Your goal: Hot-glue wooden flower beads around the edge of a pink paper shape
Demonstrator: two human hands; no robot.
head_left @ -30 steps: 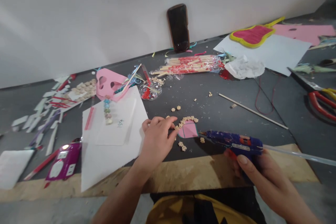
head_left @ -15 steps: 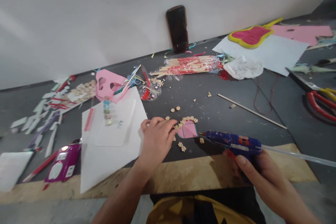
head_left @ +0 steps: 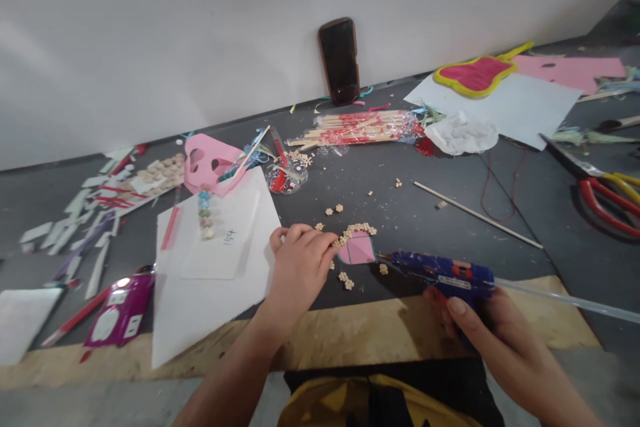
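Note:
My right hand (head_left: 493, 330) is wrapped round the grip of a blue hot glue gun (head_left: 440, 271), with a clear glue stick (head_left: 565, 302) running out of its back. Its nozzle points left, close to the lower right corner of a small pink piece (head_left: 361, 250) with dark green lines on it. Pale wooden flower-shaped beads (head_left: 357, 230) line the piece's upper edge in a curve. My left hand (head_left: 303, 260) pinches the piece's left edge between thumb and forefinger, at the end of the bead row; the fingertips partly hide that spot.
Loose flower beads (head_left: 346, 280) lie round the piece. A thin wooden stick (head_left: 475, 215) and red-handled scissors (head_left: 605, 197) lie to the right. White paper (head_left: 215, 307) is at the left. Behind are bagged sticks (head_left: 365, 128) and a phone (head_left: 340, 60) leaning on the wall.
The view has shifted very slightly. Both hands, the glue gun and the pink piece stay almost where they were.

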